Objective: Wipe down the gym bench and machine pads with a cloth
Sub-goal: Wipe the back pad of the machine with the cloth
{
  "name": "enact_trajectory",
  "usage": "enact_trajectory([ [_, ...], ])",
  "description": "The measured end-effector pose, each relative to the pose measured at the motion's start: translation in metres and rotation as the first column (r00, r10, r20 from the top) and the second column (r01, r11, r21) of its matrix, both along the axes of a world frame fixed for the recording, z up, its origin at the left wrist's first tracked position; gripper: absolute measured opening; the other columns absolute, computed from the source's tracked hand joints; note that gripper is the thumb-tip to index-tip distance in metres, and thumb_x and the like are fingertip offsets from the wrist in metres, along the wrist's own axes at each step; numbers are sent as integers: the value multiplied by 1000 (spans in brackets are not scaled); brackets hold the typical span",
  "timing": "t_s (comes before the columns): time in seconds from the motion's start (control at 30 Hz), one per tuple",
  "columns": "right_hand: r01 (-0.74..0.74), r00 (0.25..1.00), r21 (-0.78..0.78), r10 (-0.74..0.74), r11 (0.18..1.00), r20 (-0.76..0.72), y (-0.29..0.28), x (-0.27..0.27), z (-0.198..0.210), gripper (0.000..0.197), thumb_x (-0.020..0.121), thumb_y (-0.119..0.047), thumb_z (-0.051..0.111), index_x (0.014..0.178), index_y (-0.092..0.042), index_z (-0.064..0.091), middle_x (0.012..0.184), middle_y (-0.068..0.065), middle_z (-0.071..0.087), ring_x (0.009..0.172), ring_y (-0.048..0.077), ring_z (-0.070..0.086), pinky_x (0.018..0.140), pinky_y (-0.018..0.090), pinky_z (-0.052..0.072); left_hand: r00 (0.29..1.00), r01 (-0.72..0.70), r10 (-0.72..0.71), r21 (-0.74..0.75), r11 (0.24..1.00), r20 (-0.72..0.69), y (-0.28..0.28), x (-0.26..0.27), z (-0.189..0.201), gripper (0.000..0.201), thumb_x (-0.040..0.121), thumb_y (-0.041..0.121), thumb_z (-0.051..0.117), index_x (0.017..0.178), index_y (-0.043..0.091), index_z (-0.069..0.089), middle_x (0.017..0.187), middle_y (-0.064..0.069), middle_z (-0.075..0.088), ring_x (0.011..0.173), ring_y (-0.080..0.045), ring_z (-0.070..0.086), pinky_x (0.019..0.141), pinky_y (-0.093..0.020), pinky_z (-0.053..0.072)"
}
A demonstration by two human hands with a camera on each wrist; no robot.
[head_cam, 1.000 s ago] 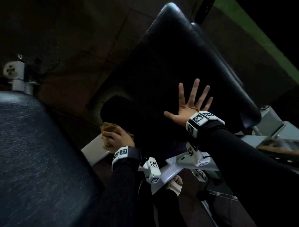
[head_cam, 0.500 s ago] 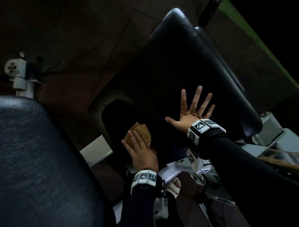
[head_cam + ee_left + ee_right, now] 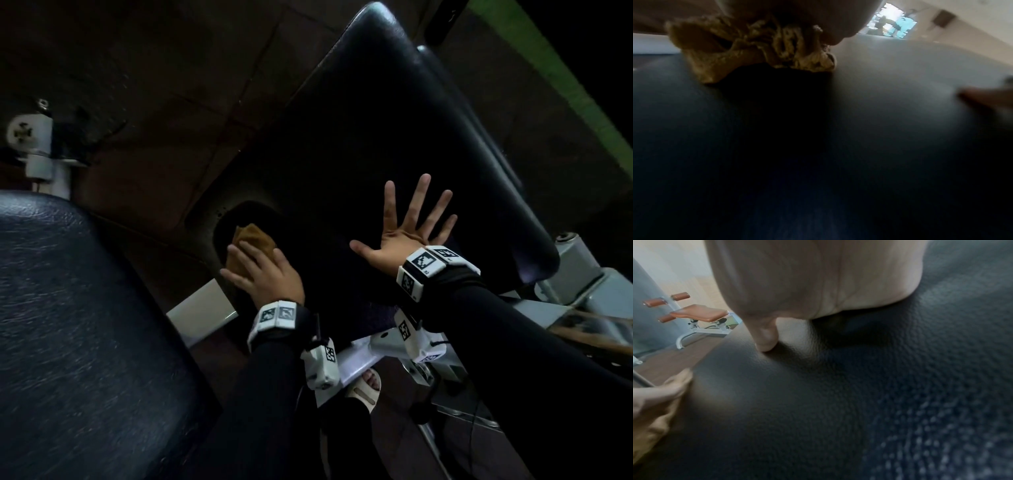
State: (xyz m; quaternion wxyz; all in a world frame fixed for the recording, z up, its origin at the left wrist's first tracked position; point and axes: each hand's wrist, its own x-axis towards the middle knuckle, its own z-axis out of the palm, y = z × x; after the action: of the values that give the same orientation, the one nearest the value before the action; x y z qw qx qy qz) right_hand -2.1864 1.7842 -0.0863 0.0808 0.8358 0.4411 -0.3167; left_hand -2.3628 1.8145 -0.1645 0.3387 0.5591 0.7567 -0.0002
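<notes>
A black padded bench (image 3: 394,130) runs across the middle of the head view. My left hand (image 3: 263,274) lies over a tan cloth (image 3: 251,236) and presses it onto the pad's near left corner, fingers laid fairly straight across it. In the left wrist view the cloth (image 3: 748,48) is bunched under the palm against the pad (image 3: 818,146). To its right, my right hand (image 3: 411,226) is spread flat on the pad with fingers splayed and holds nothing. The right wrist view shows its thumb (image 3: 766,337) touching the grained pad (image 3: 859,386).
A second black pad (image 3: 75,325) fills the near left. White frame tubes (image 3: 202,311) and a grey bracket (image 3: 582,270) sit under the bench, and a sandalled foot (image 3: 366,387) stands below. A white post (image 3: 37,144) is far left. A brown-padded machine (image 3: 698,314) stands in the distance.
The left hand gripped the cloth at the pad's left edge, then swung onto the pad with fingers laid flat, then slid up and left. The right hand stayed spread on the pad.
</notes>
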Motion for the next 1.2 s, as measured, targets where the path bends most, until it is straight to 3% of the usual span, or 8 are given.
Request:
enact_trajectory([
  [0.13,2,1000,-8,-2,1000,5,1,-1,1,115,70,-79,49,133,-41,-39,131,6,-58,106,31,-62,88,52,-37,953,303,-301,101,948,-36,-49,12,4,69,100,36,29,145,-9,4,154,-28,-4,142,-43,-13,115,-56,-7],
  [0.27,7,1000,-1,-7,1000,11,1,-2,1,114,70,-78,49,135,-41,-37,133,6,-56,108,31,-61,89,52,-36,935,355,-353,55,933,-32,-76,5,0,69,100,38,31,142,-2,-6,154,-24,-11,136,-49,-23,116,-57,-4],
  [0.37,15,1000,-2,-15,1000,20,1,-3,0,114,70,-78,49,135,-41,-36,135,6,-54,111,32,-59,91,52,-35,934,355,-356,47,934,13,-62,8,3,64,99,46,16,142,10,-14,154,-12,-22,132,-46,-34,116,-56,1],
  [0.57,33,999,-31,-32,999,25,4,-2,-1,114,69,-80,48,133,-42,-38,135,6,-55,113,34,-58,92,54,-34,890,453,-452,204,868,-55,31,20,5,65,100,44,26,151,12,4,159,-10,-10,139,-42,-24,119,-48,0],
  [0.67,35,999,-39,-34,999,27,4,-3,-2,114,69,-80,48,134,-42,-37,135,6,-55,116,36,-55,92,54,-34,909,414,-412,243,877,-61,86,7,-3,64,100,41,30,152,14,3,160,-7,-8,142,-41,-15,114,-37,-13],
  [0.77,36,999,-44,-35,998,25,4,-3,-2,114,69,-80,48,134,-42,-37,136,7,-54,119,37,-53,91,53,-35,949,313,-310,210,926,-51,112,-26,-22,62,101,35,31,151,8,6,159,-13,-2,144,-40,-8,115,-42,-12],
  [1.0,46,998,-14,-46,999,48,3,-3,-6,115,66,-80,50,138,-43,-31,140,6,-50,122,36,-51,90,50,-39,977,-212,214,105,972,-11,39,-62,-33,59,101,24,39,148,-3,15,154,-26,15,141,-40,21,117,-46,7],
  [1.2,58,996,-10,-57,998,74,3,-3,-7,115,64,-81,50,139,-42,-29,143,6,-47,124,36,-48,91,48,-39,997,77,-78,40,996,29,-11,-3,-9,63,101,33,32,150,3,6,157,-19,-7,139,-51,-12,116,-55,-4],
])
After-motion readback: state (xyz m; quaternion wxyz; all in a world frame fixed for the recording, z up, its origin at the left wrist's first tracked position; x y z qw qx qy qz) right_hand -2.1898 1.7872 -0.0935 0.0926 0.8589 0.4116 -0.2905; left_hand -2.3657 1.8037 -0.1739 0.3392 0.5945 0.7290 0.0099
